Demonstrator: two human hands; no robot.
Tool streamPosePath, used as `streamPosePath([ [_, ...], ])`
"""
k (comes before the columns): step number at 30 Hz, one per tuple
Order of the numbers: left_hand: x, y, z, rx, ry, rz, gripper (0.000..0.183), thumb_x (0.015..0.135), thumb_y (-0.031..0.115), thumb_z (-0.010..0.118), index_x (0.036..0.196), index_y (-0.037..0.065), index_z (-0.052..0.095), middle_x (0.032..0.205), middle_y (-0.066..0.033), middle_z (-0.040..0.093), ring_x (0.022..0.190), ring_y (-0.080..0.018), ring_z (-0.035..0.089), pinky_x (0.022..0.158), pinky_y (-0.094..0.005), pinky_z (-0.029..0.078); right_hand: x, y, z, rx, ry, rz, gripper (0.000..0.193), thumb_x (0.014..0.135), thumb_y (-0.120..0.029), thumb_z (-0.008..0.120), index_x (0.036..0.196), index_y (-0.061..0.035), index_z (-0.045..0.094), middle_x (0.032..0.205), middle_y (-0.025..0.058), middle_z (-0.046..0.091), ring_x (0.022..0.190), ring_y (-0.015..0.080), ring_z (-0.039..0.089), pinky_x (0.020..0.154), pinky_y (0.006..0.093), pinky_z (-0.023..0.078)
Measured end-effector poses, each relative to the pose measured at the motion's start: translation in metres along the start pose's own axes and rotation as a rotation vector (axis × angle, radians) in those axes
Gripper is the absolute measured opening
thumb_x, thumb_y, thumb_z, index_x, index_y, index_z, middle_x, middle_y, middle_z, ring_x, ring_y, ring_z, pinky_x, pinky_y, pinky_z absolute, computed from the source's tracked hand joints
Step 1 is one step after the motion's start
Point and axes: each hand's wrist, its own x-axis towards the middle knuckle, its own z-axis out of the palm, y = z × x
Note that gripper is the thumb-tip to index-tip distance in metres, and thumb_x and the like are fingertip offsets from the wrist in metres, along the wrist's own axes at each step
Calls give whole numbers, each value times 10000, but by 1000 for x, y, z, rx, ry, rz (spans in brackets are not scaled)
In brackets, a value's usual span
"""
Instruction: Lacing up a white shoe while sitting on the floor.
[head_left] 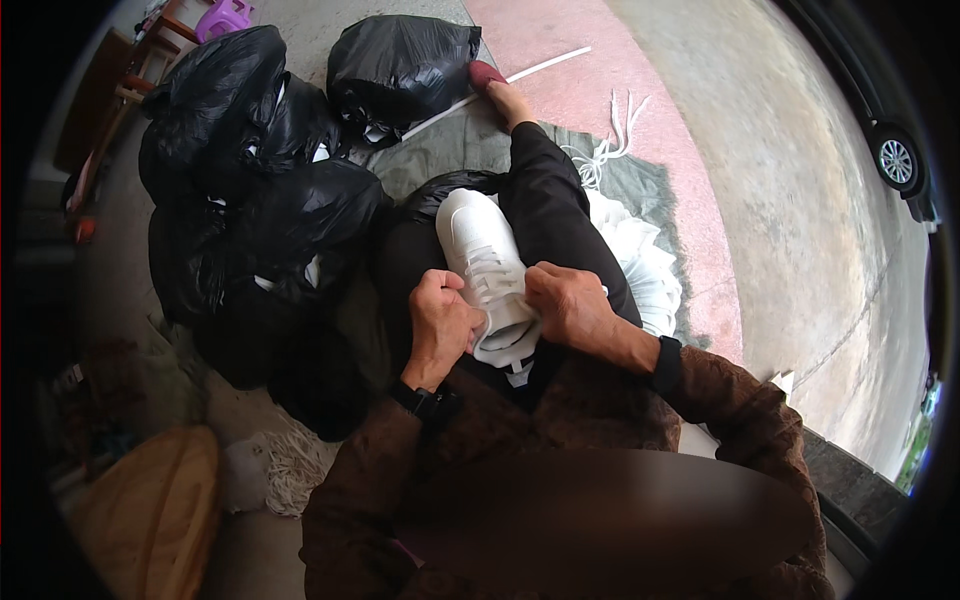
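Note:
A white lace-up sneaker [480, 245] rests on my lap between my thighs, toe pointing away from me and its opening toward me. White laces [490, 272] cross its front. My left hand [443, 325] is closed at the sneaker's left side, thumb and fingers bent against the collar by the upper eyelets. On the opposite side, my right hand [575, 305] is closed with its fingertips at the collar's edge. Whether a lace end is pinched in either hand is hidden by the fingers.
Several stuffed black plastic bags [255, 190] are heaped at the left. A stack of white shoe pieces [640, 262] lies right of my leg on a green cloth [655, 195], near loose white laces [605, 150]. A round wooden board [150, 520] and a lace bundle [295, 470] sit lower left.

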Motion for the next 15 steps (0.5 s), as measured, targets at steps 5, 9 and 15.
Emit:
streamPosePath([
  [5, -14, -19, -5, 633, 70, 539, 314, 693, -22, 720, 948, 1, 537, 719, -124, 601, 605, -278, 610, 542, -395, 491, -4, -9, -3, -50, -9, -71, 194, 755, -108, 715, 841, -64, 547, 826, 85, 555, 777, 305, 613, 636, 419, 492],
  [9, -33, -8, -11, 730, 108, 857, 162, 727, 17, 720, 771, 39, 566, 810, -107, 545, 755, -323, 588, 626, -436, 491, -9, -11, -16, -179, 102, -225, 257, 749, -168, 737, 913, -53, 576, 897, 103, 538, 853, 290, 550, 717, 403, 476],
  [15, -29, -4, -14, 817, 151, 823, 191, 709, 12, 720, 797, 44, 554, 754, -103, 568, 675, -283, 606, 605, -406, 502, 1, -7, -12, -111, 112, -174, 235, 740, -78, 745, 903, -59, 577, 828, 91, 550, 824, 292, 585, 707, 398, 492],
])
